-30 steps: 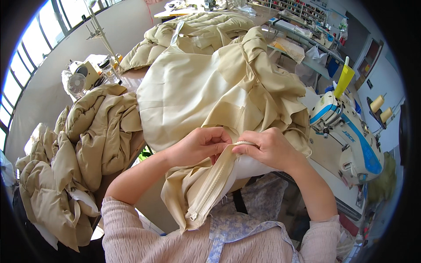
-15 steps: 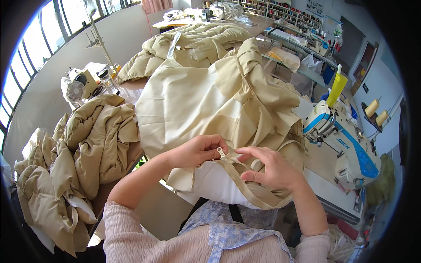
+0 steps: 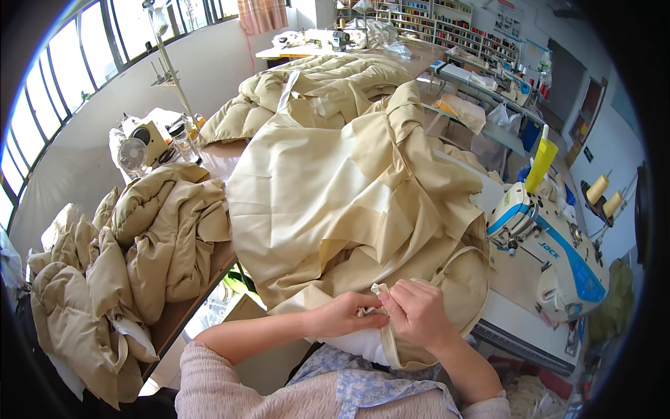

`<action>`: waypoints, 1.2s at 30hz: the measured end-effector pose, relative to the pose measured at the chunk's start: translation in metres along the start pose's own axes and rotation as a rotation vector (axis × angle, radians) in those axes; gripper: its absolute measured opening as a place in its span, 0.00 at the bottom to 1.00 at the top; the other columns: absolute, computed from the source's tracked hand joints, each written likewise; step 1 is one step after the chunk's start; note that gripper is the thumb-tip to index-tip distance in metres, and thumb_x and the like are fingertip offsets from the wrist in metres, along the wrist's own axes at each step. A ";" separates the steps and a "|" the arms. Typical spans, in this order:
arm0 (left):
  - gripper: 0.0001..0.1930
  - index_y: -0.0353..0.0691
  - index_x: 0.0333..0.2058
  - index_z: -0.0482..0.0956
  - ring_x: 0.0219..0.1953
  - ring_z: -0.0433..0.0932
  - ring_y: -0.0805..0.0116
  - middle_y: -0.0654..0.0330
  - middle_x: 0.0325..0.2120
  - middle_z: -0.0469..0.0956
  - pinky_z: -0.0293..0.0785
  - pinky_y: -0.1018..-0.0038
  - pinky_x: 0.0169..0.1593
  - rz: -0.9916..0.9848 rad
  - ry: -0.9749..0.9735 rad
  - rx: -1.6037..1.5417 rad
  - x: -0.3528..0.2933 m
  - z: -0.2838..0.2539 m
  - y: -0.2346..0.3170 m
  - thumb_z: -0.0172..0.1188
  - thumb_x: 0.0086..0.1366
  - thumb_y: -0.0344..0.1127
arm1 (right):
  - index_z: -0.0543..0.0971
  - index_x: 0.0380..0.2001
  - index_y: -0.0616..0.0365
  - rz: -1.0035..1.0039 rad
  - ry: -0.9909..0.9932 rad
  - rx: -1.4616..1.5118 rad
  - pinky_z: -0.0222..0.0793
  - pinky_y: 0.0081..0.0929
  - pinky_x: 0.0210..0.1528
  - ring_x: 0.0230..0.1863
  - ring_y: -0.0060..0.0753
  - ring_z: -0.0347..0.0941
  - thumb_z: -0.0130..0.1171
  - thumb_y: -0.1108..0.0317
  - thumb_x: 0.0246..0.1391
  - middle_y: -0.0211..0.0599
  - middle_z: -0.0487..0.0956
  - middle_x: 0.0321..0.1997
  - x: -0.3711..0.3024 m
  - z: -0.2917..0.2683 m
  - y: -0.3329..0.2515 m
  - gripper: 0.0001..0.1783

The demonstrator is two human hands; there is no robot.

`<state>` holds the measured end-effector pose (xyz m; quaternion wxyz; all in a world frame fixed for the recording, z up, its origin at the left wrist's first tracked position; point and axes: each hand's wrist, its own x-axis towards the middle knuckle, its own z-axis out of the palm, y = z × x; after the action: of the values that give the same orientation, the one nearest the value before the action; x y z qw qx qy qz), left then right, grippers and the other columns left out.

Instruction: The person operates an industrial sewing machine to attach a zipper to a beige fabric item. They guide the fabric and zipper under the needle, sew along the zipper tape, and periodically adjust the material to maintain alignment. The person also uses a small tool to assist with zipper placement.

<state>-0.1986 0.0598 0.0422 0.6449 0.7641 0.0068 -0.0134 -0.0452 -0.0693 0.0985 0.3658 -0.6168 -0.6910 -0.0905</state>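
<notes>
Both hands, left hand (image 3: 345, 315) and right hand (image 3: 415, 313), pinch one beige cloth (image 3: 335, 202) at its near hem (grips clenched on the fabric), just left of the one sewing machine (image 3: 551, 258); two thread cones (image 3: 604, 195) beyond the machine.

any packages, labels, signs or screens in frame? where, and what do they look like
Logo label: on the sewing machine's blue side panel, right; dark lettering on a white strip.
Wall sign: far right wall; small dark rectangle.
Plastic bags: on the shelf, upper right; clear and crumpled.
No screens visible.
</notes>
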 end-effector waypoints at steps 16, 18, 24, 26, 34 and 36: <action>0.46 0.38 0.76 0.47 0.62 0.75 0.55 0.51 0.69 0.66 0.71 0.59 0.64 -0.482 0.434 -0.590 -0.022 -0.065 -0.114 0.41 0.75 0.69 | 0.85 0.31 0.62 0.481 -0.408 -0.218 0.76 0.53 0.45 0.41 0.61 0.81 0.63 0.63 0.54 0.58 0.84 0.34 -0.020 0.056 0.182 0.12; 0.44 0.38 0.75 0.50 0.61 0.76 0.57 0.52 0.68 0.66 0.70 0.60 0.65 -0.363 0.361 -0.802 -0.016 -0.085 -0.099 0.45 0.76 0.66 | 0.82 0.31 0.62 0.364 -0.635 -0.030 0.77 0.54 0.42 0.37 0.62 0.82 0.60 0.65 0.54 0.56 0.84 0.32 -0.017 0.082 0.085 0.10; 0.29 0.40 0.67 0.69 0.58 0.77 0.64 0.57 0.60 0.76 0.73 0.64 0.62 -0.369 0.358 -0.518 0.019 -0.053 -0.123 0.58 0.74 0.48 | 0.81 0.44 0.58 0.213 -0.903 0.494 0.76 0.52 0.40 0.34 0.59 0.82 0.63 0.64 0.55 0.54 0.83 0.30 -0.039 0.022 -0.015 0.15; 0.28 0.40 0.66 0.70 0.58 0.77 0.63 0.56 0.60 0.76 0.74 0.64 0.62 -0.413 0.392 -0.508 -0.018 -0.051 -0.114 0.58 0.74 0.47 | 0.83 0.49 0.59 0.381 -0.356 0.615 0.70 0.32 0.27 0.21 0.37 0.78 0.62 0.66 0.62 0.43 0.78 0.19 -0.002 -0.052 -0.003 0.15; 0.24 0.39 0.63 0.72 0.56 0.78 0.59 0.54 0.57 0.78 0.74 0.62 0.60 -0.471 0.488 -0.388 -0.076 -0.055 -0.097 0.56 0.74 0.44 | 0.82 0.53 0.62 0.783 0.035 -0.345 0.75 0.50 0.50 0.47 0.63 0.81 0.56 0.48 0.66 0.58 0.84 0.40 0.056 -0.044 0.298 0.27; 0.24 0.39 0.63 0.73 0.56 0.79 0.58 0.53 0.57 0.78 0.75 0.61 0.60 -0.469 0.517 -0.316 -0.085 -0.065 -0.089 0.56 0.74 0.44 | 0.80 0.56 0.63 1.118 -0.018 0.025 0.75 0.44 0.54 0.49 0.60 0.82 0.59 0.43 0.62 0.54 0.86 0.43 0.027 -0.006 0.344 0.33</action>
<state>-0.2855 0.1397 -0.0319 0.7111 0.6112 0.3458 0.0340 0.2740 0.0250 0.0066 0.3592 -0.8858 -0.2630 0.1307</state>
